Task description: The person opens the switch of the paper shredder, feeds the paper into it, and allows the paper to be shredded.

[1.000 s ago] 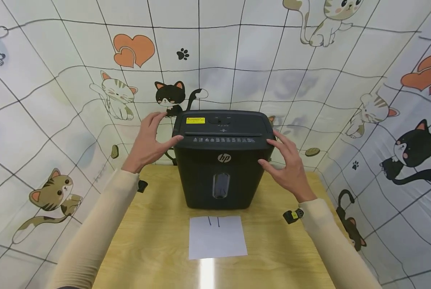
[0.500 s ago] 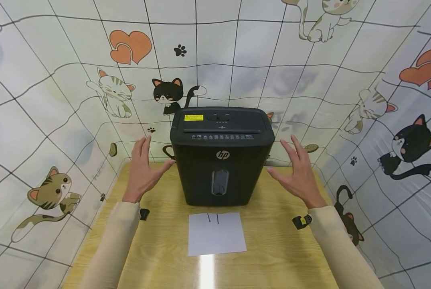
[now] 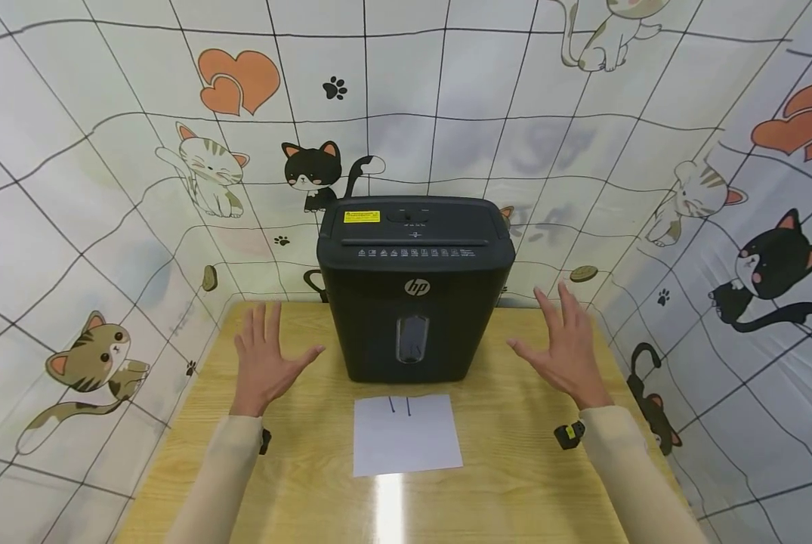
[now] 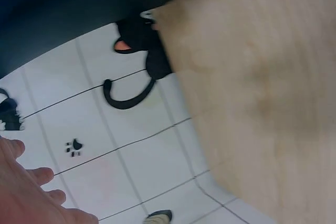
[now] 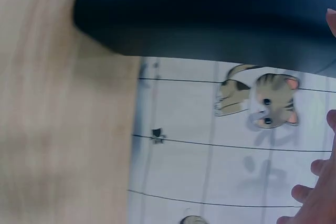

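Left hand (image 3: 264,369) and right hand (image 3: 565,355) drawn back and lower, off the shredder (image 3: 365,321); fingers spread, holding nothing. Shredder upright on tabletop (image 3: 514,476), just behind the paper (image 3: 408,446); looks released, handling apparently done.

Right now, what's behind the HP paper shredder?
Behind the HP paper shredder is the cat-print backdrop; a printed black-and-white cat shows by the shredder's upper left corner. Whatever sits directly behind its body is covered; I can't tell.

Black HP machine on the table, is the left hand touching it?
Apart: in the head view, wooden tabletop shows between the thumb of the left hand and the side of the black HP machine.
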Demonstrator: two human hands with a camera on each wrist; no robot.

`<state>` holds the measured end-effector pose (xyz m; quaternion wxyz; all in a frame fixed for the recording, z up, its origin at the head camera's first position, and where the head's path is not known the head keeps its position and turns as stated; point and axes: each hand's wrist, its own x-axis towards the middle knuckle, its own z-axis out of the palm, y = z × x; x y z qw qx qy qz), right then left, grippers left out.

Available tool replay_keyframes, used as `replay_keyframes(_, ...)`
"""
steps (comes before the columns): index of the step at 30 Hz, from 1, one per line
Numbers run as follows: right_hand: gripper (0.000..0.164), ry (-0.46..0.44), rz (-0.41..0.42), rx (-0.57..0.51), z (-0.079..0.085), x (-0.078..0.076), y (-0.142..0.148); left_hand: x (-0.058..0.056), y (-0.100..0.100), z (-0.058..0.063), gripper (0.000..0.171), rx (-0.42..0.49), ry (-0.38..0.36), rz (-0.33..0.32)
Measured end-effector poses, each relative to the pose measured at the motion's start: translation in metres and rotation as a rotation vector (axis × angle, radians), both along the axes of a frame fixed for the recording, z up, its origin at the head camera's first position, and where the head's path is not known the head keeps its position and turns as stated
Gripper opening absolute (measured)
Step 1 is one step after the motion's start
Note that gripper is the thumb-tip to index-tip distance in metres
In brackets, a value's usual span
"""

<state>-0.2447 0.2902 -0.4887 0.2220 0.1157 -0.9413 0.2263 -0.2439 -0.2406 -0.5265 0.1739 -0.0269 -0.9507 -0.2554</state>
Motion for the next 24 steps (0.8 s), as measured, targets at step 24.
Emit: replay_keyframes(24,0.101,-0.356,-0.010,-0.052,-0.109,0.032,-0.035,0.039,0.034,-0.091,0.112,0.050,-0.244,-0.095)
